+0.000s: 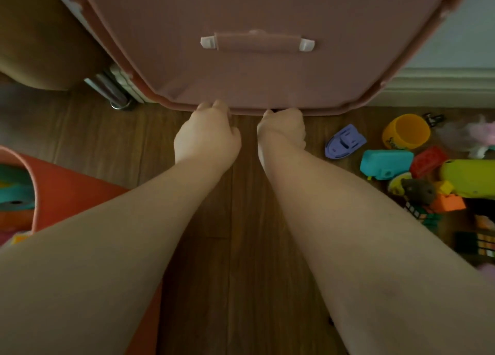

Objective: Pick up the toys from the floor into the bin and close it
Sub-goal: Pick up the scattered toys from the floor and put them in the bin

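A big pink bin point(257, 9) with a handled lid point(257, 41) fills the top of the head view. My left hand point(206, 135) and my right hand point(281, 129) grip its near lower rim side by side, fingers curled under the edge. Toys lie on the wooden floor at the right: a purple boat point(344, 143), a yellow cup point(405, 131), a turquoise toy point(385, 163), a red block point(427, 160), a lime-green toy point(468, 178), an orange block point(448, 203) and several small pieces.
An orange tub point(67, 194) with teal things inside stands at the left. A chrome furniture leg point(109, 89) and brown upholstery sit at the upper left. White skirting board point(439, 87) runs behind the toys. Bare wood floor point(241, 247) lies between my forearms.
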{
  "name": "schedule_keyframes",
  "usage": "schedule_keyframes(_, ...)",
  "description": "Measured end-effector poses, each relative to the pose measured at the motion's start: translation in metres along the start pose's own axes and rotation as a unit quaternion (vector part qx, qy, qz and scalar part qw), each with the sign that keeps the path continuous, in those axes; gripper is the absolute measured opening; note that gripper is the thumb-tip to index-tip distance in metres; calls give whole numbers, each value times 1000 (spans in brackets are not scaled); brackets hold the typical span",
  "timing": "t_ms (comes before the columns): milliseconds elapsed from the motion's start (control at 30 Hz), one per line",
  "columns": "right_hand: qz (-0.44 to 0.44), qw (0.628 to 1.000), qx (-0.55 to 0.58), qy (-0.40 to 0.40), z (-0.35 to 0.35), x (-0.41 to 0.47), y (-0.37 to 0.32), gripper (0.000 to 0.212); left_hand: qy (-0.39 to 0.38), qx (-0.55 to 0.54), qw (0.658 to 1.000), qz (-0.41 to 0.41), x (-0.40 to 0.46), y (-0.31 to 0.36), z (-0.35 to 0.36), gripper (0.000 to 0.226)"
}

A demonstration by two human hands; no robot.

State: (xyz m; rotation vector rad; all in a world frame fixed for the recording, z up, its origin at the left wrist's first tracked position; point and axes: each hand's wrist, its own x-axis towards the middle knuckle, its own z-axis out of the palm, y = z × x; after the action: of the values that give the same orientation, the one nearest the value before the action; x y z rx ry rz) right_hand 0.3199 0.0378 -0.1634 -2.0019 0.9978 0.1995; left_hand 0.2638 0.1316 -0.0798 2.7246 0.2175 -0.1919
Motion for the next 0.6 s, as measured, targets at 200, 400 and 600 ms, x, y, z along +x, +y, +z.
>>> schedule_keyframes(200, -59, 991, 39, -116, -25, -16, 14, 23, -40, -32, 999, 1, -21, 0, 9, 27)
schedule_keyframes(400, 11, 908, 295, -296, -152, -23, 41, 23, -164, -68, 975, 137, -73, 21, 36, 40)
schedule_keyframes(600, -26, 860, 331, -386, -244, -34, 96, 34, -277, 62, 919, 272, -146, 37, 83, 68)
